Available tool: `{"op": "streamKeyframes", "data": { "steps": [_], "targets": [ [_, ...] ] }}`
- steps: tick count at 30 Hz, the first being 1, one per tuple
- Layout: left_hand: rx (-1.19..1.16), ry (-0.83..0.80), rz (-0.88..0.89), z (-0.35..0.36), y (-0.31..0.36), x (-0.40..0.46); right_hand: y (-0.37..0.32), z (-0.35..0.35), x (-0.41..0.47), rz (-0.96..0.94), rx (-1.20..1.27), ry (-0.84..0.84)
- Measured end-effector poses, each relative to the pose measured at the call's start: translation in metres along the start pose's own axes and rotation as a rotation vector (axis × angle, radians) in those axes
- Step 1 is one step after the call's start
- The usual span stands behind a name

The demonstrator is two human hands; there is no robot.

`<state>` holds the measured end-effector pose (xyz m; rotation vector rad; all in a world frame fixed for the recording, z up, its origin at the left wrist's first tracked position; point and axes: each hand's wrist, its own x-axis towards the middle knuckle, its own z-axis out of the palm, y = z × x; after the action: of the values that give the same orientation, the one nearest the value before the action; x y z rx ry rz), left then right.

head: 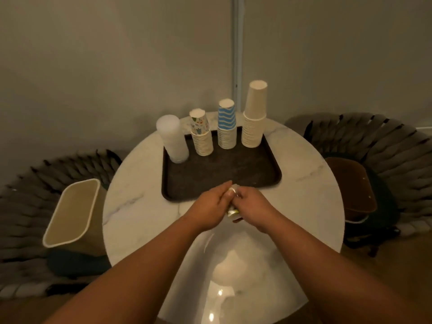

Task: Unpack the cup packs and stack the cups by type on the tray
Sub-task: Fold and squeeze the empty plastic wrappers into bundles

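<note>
Head view. Round white marble table, its near edge low in frame and its far edge close to the grey wall. Bare marble to the left, right and front of the dark tray; the tray's front half bare too.

Woven chair tight against the table's right side, a brown cushion on its seat. Another woven chair on the left, with a beige bin tilted on it, mouth open toward the camera, just beside the table rim.

Along the tray's back edge, four upside-down stacks in a row, apart from one another: frosted plastic cups, paper cups with small coloured prints, blue-and-white wavy cups, and plain cream cups, the tallest.

Over the tray's front rim, left hand and right hand pressed together, fingers of both curled round a crumpled clear wrapper, mostly hidden between the palms.
</note>
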<state>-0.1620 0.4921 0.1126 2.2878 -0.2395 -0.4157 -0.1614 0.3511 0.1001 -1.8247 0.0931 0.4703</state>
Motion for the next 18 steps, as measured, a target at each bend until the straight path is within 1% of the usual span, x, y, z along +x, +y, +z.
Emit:
{"op": "streamKeyframes", "data": {
  "steps": [2, 4, 5, 7, 8, 10, 14, 15, 17, 18],
  "targets": [
    [-0.282, 0.040, -0.096, -0.020, -0.003, -0.006, -0.018, 0.000, 0.002, -0.103, -0.087, -0.137],
    [-0.522, 0.001, -0.166, -0.040, -0.006, -0.011, -0.032, -0.001, 0.003, -0.122, -0.136, -0.273],
    [-0.582, -0.035, -0.185, -0.050, -0.009, -0.015, -0.038, 0.001, 0.004, -0.120, -0.146, -0.325],
    [-0.598, -0.069, -0.198, -0.068, -0.015, -0.024, -0.052, 0.009, 0.010, -0.125, -0.189, -0.373],
    [-0.594, -0.059, -0.205, -0.074, -0.019, -0.027, -0.057, 0.014, 0.014, -0.129, -0.216, -0.374],
    [-0.624, 0.011, -0.215, -0.084, -0.032, -0.033, -0.068, 0.028, 0.025, -0.123, -0.232, -0.384],
    [-0.771, 0.114, -0.235, -0.107, -0.069, -0.034, -0.086, 0.071, 0.045, -0.123, -0.178, -0.374],
    [-0.818, 0.146, -0.228, -0.114, -0.079, -0.033, -0.089, 0.084, 0.051, -0.153, -0.182, -0.341],
    [-0.962, 0.228, -0.202, -0.135, -0.106, -0.030, -0.095, 0.116, 0.069, -0.203, -0.164, -0.197],
    [-1.051, 0.268, -0.191, -0.146, -0.118, -0.028, -0.097, 0.131, 0.076, -0.176, -0.085, -0.138]
  ]
}}
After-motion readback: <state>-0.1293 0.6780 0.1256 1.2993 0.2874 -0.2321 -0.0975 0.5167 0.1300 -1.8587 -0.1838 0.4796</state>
